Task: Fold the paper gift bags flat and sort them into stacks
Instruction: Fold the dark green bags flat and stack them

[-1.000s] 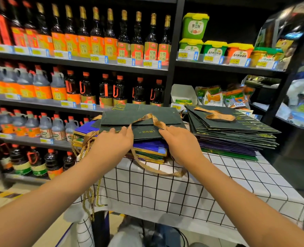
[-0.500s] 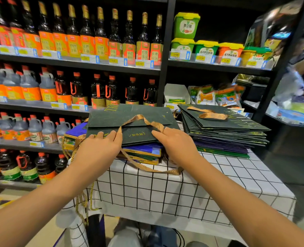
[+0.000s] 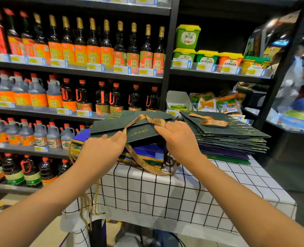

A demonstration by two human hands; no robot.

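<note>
A dark green paper gift bag [image 3: 129, 122], folded flat and tilted up off the left stack [image 3: 147, 154] of blue and green bags. Its gold ribbon handle [image 3: 144, 120] loops over the top and hangs down in front. My left hand [image 3: 103, 148] grips the bag's near left edge. My right hand [image 3: 179, 139] grips its near right edge, with the fingers over the top. A taller stack of flat dark green bags [image 3: 231, 139] lies to the right with a gold ribbon on top.
The stacks sit on a table with a white checked cloth [image 3: 165, 196]. Shelves of soy sauce bottles [image 3: 94, 50] and green tubs [image 3: 186, 38] stand right behind it. Gold cord handles [image 3: 87, 207] dangle off the table's left edge.
Both hands have lifted the green bag's near edge a little off the left stack, and the right hand has moved up toward the ribbon. The camera has shifted slightly.
</note>
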